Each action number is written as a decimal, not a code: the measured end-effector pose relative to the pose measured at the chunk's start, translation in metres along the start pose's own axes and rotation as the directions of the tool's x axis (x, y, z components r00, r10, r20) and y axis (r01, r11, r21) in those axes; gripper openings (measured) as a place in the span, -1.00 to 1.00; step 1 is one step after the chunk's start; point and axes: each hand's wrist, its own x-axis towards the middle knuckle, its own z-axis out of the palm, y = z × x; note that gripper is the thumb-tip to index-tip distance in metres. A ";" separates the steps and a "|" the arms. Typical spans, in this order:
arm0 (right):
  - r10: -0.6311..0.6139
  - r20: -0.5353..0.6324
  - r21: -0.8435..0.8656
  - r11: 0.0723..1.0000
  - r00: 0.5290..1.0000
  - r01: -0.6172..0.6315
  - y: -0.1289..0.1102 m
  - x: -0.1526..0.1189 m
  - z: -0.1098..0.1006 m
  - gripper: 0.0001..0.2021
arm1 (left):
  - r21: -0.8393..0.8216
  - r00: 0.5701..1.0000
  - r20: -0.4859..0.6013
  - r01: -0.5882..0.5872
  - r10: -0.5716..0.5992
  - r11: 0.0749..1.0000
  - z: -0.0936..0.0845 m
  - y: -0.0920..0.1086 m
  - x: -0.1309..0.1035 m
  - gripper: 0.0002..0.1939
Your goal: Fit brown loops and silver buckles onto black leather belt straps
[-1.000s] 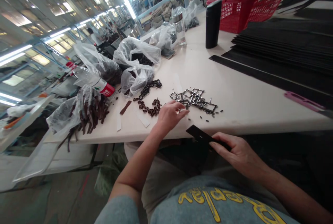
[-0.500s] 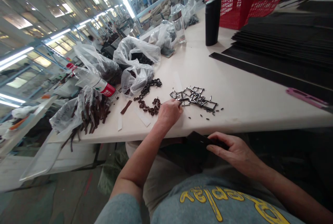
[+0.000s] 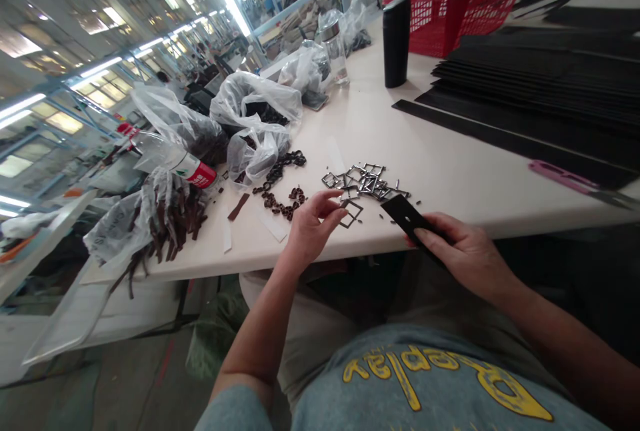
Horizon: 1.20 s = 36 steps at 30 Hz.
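My left hand (image 3: 311,227) pinches a rectangular metal buckle (image 3: 352,213) with a bar across its middle, just above the table's front edge. Behind it lies a heap of similar buckles (image 3: 371,184), with small dark pieces scattered near. In my right hand (image 3: 465,254) is a black strap (image 3: 406,216), gripped between thumb and fingers, its slotted end pointing up and left toward the buckle. Buckle and strap are apart. To the left of the heap are small brown loops (image 3: 280,207) and black loops (image 3: 283,167).
Plastic bags (image 3: 257,101), a red-labelled bottle (image 3: 197,171) and a bundle of brown strips (image 3: 173,221) stand on the left. At the back are a black tumbler (image 3: 396,44) and a red basket (image 3: 435,24). Stacked black strips (image 3: 530,84) and pink-handled scissors (image 3: 565,176) lie on the right.
My left hand has drawn back from the heap with a buckle in its fingers. My right hand has raised the strap from below the table edge to above it.
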 end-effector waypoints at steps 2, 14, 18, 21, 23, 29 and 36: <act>0.002 -0.013 0.016 1.000 1.000 -0.002 -0.004 0.006 0.002 -0.74 | -0.042 0.999 0.032 -0.005 0.006 0.999 0.004 0.011 -0.009 -0.59; -0.093 0.120 0.159 0.984 0.988 0.074 -0.021 0.002 0.019 -0.72 | -0.012 0.984 0.127 -0.128 0.128 0.992 0.013 0.038 -0.027 -0.74; -0.116 0.171 0.138 0.986 0.978 0.093 -0.023 0.000 0.021 -0.72 | 0.101 0.968 0.075 -0.246 0.239 0.964 0.015 0.040 -0.028 -0.84; -0.127 0.137 0.111 0.987 0.982 0.112 -0.022 0.001 0.020 -0.74 | 0.206 0.937 0.100 -0.348 0.334 0.915 0.015 0.042 -0.030 -0.84; -0.148 0.126 0.114 0.984 0.981 0.134 -0.022 0.000 0.020 -0.74 | 0.243 0.928 0.105 -0.373 0.358 0.895 0.016 0.043 -0.031 -0.85; -0.145 0.212 0.119 0.985 0.966 0.121 -0.030 -0.006 0.017 -0.75 | 0.338 0.918 -0.001 -0.374 0.397 0.864 0.015 0.039 -0.031 -0.84; -0.112 0.270 0.151 0.986 0.956 0.073 -0.031 -0.008 0.012 -0.79 | 0.418 0.876 -0.110 -0.389 0.470 0.821 0.024 0.032 -0.034 -0.86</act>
